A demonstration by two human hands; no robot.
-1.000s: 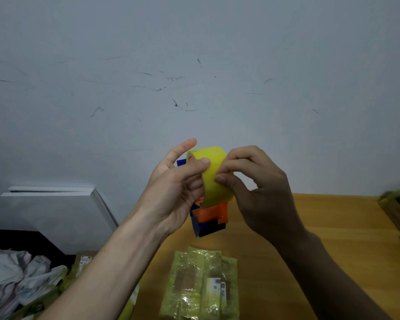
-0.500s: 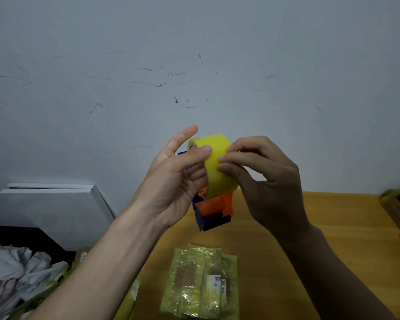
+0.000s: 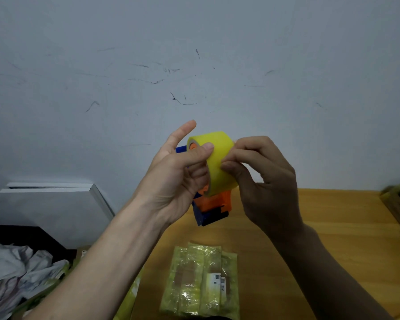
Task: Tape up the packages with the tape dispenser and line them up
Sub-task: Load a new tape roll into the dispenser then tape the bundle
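Above the wooden table (image 3: 333, 239), orange-and-blue tape dispenser with yellow roll (image 3: 217, 167) gripped by left hand (image 3: 171, 181); right hand (image 3: 263, 181) pinching the roll's surface. Near below, tape-wrapped yellowish package (image 3: 201, 280) lying flat.

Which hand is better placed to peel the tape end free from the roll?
Probably the right hand: its fingertips already pinch at the tape roll surface, while the left hand steadies the dispenser.

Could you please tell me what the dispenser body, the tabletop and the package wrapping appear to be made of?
Orange and blue tape dispenser: apparently moulded plastic, solid matte colours. Light wooden table: wood or wood-look laminate, showing grain lines. Yellow-green wrapped package: glossy plastic film or tape, crinkled with highlights.
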